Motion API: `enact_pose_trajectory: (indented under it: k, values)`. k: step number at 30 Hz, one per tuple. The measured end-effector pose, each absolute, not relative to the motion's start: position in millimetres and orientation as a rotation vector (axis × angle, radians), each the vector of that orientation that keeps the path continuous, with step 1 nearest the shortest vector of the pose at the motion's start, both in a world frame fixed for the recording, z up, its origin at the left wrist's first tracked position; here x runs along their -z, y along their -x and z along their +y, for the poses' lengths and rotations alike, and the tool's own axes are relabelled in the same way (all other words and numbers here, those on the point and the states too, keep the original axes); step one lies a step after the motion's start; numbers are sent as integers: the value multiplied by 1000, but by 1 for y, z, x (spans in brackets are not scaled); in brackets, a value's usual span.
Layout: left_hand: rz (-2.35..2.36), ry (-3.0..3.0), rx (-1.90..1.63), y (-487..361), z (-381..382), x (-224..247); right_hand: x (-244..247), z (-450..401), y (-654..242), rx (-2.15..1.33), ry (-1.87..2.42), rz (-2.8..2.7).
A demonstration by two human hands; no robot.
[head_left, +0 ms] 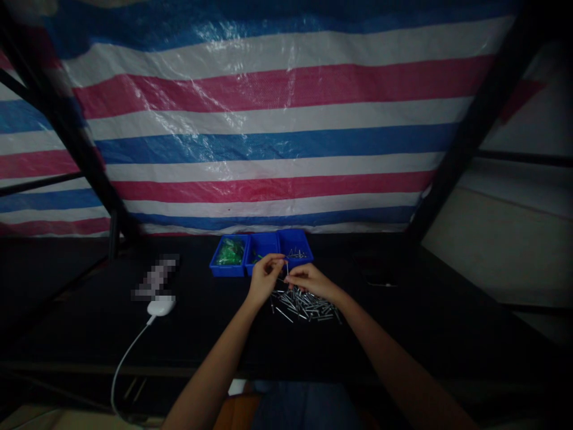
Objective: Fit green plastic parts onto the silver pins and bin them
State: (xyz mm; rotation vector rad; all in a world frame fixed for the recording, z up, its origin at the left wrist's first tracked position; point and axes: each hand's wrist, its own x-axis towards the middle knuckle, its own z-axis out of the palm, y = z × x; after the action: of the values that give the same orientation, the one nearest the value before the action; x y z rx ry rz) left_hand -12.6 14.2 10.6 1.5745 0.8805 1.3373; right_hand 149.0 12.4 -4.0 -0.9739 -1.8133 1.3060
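Note:
Just above a pile of thin metal pins (308,306), my two hands are close together. My right hand (316,282) pinches a single slim metal pin (287,268) that stands roughly upright between the hands. At the pin's upper end, the fingers of my left hand (265,279) are pinched together; what they hold is too small and dark to make out. Behind the hands are three joined blue trays. The left tray (228,272) holds bright green pieces in clear plastic, the middle tray (264,239) shows a little green, and the right tray (293,235) contains several metal pins.
On the black table (201,334), a white rounded device (161,306) with a white cable (117,373) lies at the left, beside a blurred-out object (157,276). A dark flat object (380,276) rests at the right. A striped plastic sheet (268,143) hangs behind, between black frame posts.

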Motion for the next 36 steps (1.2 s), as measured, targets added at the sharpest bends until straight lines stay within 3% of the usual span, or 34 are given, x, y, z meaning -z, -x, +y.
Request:
enact_pose_trajectory:
  k: [23,30,36]
  values:
    - [838,-1646,-1281,9,8,-15,10,18,-152,-1066,1003,-1842]
    - [906,-1784,-1248,7,6,-13,4,22,-160,-915,1065,-1643]
    - [884,-1856,-1104,6,3,-9,-10,16,-168,-996,978,-1491]
